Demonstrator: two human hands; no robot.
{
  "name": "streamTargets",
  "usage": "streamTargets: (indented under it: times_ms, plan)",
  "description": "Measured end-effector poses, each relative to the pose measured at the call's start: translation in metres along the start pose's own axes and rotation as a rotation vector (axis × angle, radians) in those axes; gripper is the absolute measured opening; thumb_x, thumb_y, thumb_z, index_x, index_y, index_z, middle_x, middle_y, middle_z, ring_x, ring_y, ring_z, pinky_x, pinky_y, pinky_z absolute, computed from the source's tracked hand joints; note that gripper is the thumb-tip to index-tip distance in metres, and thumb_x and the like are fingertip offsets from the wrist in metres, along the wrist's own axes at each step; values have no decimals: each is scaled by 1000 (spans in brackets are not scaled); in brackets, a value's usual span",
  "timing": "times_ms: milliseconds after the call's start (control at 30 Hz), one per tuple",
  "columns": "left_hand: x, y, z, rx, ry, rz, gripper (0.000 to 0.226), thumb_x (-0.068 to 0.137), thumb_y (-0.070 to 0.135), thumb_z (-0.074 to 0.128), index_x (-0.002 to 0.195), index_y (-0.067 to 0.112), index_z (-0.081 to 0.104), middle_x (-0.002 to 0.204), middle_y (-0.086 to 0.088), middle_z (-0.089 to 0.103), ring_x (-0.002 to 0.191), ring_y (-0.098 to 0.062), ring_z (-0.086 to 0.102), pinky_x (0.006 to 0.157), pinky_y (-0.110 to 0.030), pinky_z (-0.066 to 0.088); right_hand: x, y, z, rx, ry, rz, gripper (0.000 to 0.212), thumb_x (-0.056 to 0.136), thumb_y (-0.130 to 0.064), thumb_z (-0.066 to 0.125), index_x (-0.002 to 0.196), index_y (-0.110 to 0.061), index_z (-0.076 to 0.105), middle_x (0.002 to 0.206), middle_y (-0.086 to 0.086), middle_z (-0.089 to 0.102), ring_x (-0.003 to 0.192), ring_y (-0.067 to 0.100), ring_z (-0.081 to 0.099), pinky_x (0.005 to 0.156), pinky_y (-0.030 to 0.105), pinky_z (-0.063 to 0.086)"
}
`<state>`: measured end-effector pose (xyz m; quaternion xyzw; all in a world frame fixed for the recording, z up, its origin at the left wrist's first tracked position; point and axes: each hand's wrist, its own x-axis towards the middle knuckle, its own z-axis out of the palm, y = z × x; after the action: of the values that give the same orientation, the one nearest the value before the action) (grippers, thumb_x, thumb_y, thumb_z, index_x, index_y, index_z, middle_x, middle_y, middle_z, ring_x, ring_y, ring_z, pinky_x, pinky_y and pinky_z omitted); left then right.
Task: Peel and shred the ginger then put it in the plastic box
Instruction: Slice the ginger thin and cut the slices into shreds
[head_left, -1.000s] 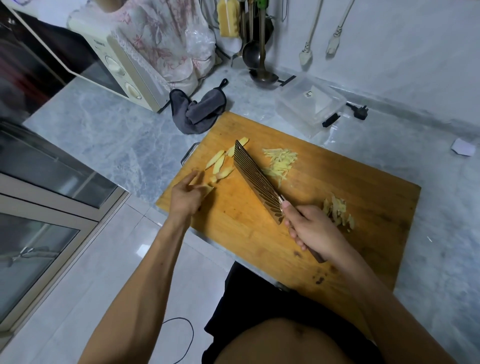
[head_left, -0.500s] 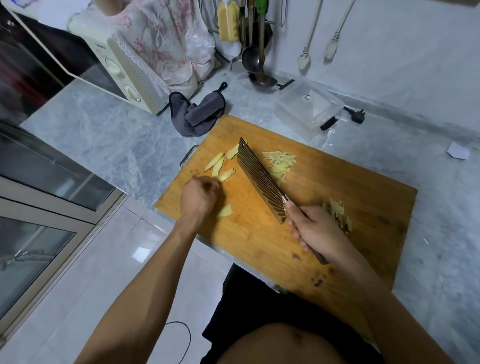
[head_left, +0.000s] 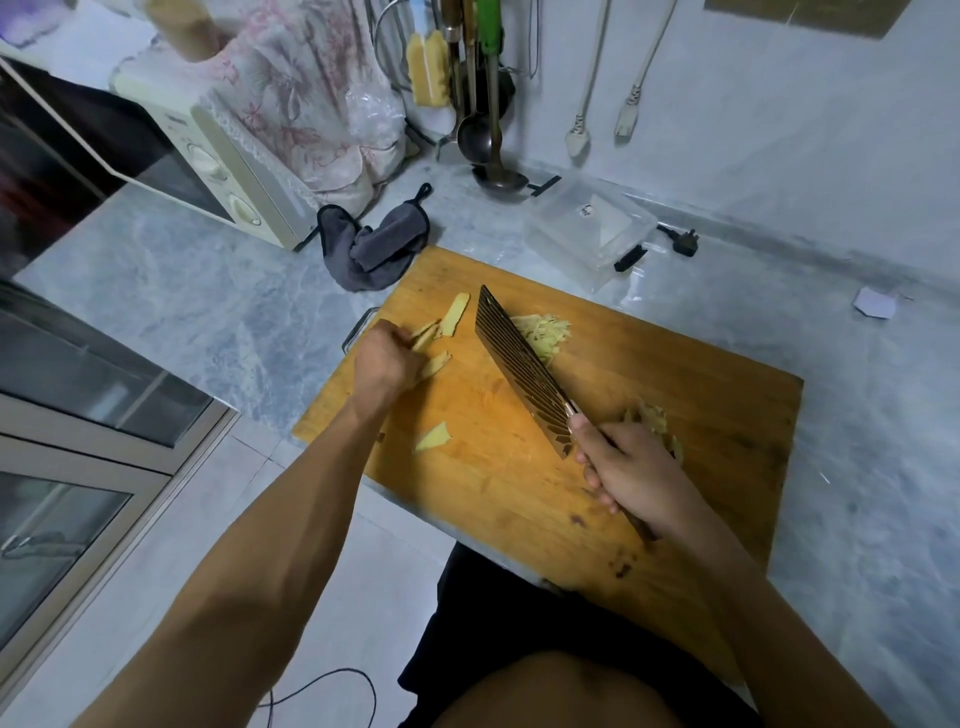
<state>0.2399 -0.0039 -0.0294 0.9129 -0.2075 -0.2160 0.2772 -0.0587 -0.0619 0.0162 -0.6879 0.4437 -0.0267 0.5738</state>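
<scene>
Since a moment ago the left hand (head_left: 383, 358) has moved up the cutting board (head_left: 649, 415) to the ginger slices (head_left: 451, 322) near its far left corner, fingers curled onto them; one slice (head_left: 432, 436) lies alone near the left edge. Shredded ginger (head_left: 543, 332) sits beyond the knife (head_left: 522, 371), gripped by the right hand (head_left: 631, 470). The plastic box (head_left: 589, 226) stands off the board's far edge.

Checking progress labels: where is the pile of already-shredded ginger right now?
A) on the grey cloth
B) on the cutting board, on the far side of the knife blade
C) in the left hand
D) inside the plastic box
B: the shredded ginger lies on the cutting board, just beyond the knife blade; the plastic box sits on the counter behind the board, and no ginger shows inside it.
</scene>
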Motion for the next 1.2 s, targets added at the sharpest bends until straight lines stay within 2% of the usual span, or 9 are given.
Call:
streamTargets:
  times_ms: [100,300,400,500,567,767,867,1001,1201]
  plan:
    - [-10,-7,-6,-219,8,50,12,84,2,70,91,10,65,79,0,64,62,-12,61,46,-11,46,0,1,1,8,-2,4,54,99,-55,44,78,-8,61,56,-1,57,45,14,51,46,27,43]
    - [-46,-14,-16,-546,29,16,13,88,0,69,91,13,72,87,1,71,83,-10,65,74,-16,53,-5,3,3,5,4,-6,53,100,-54,44,77,-9,61,55,-1,57,46,14,51,46,28,43]
    - [-76,-12,-3,-475,-209,28,13,87,-4,67,95,5,72,86,2,72,80,0,66,74,-13,54,-9,6,3,7,9,-2,54,100,-54,45,76,-8,61,55,0,56,46,14,50,46,28,44]
    - [-91,-17,17,-444,-324,-5,18,86,-10,66,96,4,70,91,-6,73,87,-13,69,80,-25,58,-13,9,3,3,-6,4,56,100,-54,44,78,-6,62,57,1,56,46,14,50,46,28,44]
    - [-96,-21,28,-378,-296,40,17,84,-10,68,94,4,70,90,-5,71,84,-11,67,86,-22,56,-15,12,3,-5,-15,9,57,100,-56,44,80,-6,63,58,2,57,46,14,50,47,28,44]
    - [-105,-31,42,-172,-175,221,8,87,0,69,90,6,72,85,5,67,76,10,55,68,3,36,-17,12,-2,-13,1,8,57,99,-56,43,83,-6,64,59,1,58,46,11,51,47,25,44]
    - [-104,-25,37,-390,-103,121,9,88,2,70,86,11,71,85,6,69,79,2,60,72,-7,44,-18,11,-3,-10,13,-3,55,99,-56,42,80,-8,63,59,1,59,45,10,51,47,25,43]
    - [-76,-18,19,-862,117,-288,10,87,4,71,86,13,68,97,-5,72,88,-14,68,83,-28,58,-17,12,-4,7,9,-6,54,99,-56,43,79,-10,63,59,1,59,45,12,52,48,27,44]
    - [-24,-22,12,-338,181,-55,7,86,14,71,85,21,71,88,4,72,84,-16,68,84,-37,58,-13,10,-1,-6,-3,1,55,99,-57,44,78,-9,62,59,2,58,46,13,52,47,28,45]
